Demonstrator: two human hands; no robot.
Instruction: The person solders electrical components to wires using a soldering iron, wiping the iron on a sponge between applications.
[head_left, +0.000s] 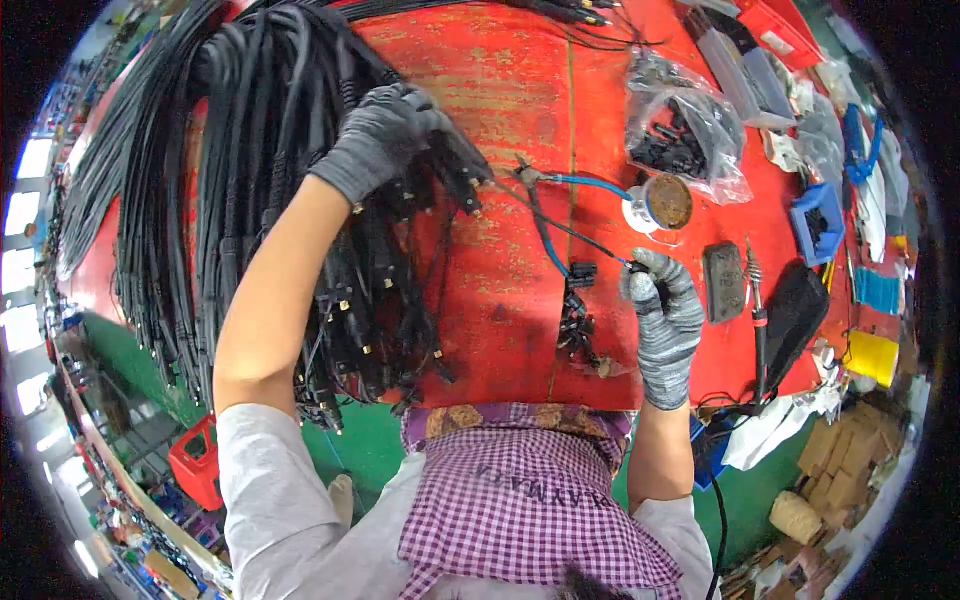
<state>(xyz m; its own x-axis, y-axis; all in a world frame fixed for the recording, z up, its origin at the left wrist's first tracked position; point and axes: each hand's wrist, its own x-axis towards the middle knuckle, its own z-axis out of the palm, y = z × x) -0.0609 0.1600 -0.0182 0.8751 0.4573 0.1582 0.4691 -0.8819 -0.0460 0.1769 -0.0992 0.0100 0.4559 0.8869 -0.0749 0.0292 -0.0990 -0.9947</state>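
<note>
Nearest the camera is a purple checked apron (520, 510), facing a worn red desk (500, 335). A heap of black cables (235, 200) covers the desk's left side. At the far right lies a clear plastic bag (732, 172) of small black parts. The left hand (380, 142), in a grey glove, looks closed around a black cable (460, 155), though blur hides the fingers. The right hand (668, 310), also gloved, pinches the tip of a thin dark lead (560, 223), which stretches between the hands above the desk. To its right are a soldering iron (760, 325) and a grey block (722, 283); to its left, small black connectors (577, 325). The step in hand seems to be readying this lead's end; the next move probably calls for a steady pinch, with the left hand giving enough slack.
</note>
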